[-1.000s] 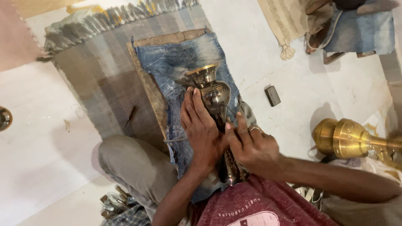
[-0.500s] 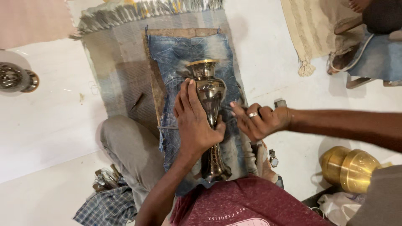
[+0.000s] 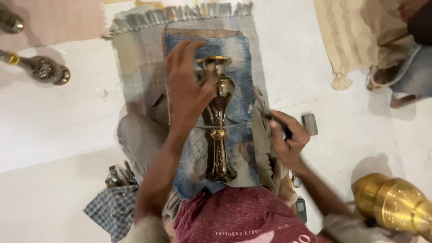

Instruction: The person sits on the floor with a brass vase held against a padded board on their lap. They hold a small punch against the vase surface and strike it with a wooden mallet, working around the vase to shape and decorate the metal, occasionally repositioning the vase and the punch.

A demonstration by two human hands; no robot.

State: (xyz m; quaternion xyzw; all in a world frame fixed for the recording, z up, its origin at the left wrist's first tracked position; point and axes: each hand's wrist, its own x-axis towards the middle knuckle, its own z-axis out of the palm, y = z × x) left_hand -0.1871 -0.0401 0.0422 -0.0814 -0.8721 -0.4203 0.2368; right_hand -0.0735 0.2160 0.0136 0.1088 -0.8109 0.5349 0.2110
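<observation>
A tall engraved brass vase [image 3: 219,117] lies lengthwise on a blue denim cloth [image 3: 245,58] spread over my lap, its mouth pointing away from me. My left hand [image 3: 185,90] rests against the vase's upper body and neck, fingers spread. My right hand [image 3: 288,137] is off to the right of the vase, closed around a thin dark tool [image 3: 278,121]. A thin cord crosses the vase's narrow stem.
A grey fringed rug [image 3: 135,67] lies under the denim on the white floor. A small grey block [image 3: 309,123] sits right of my hand. A large brass piece [image 3: 393,204] is at lower right, dark metal parts [image 3: 42,67] at upper left, a checked cloth [image 3: 110,209] with tools at lower left.
My right hand has drawn back from the vase to the right and now grips the dark tool. My left hand slid up toward the vase's neck. The view shifted.
</observation>
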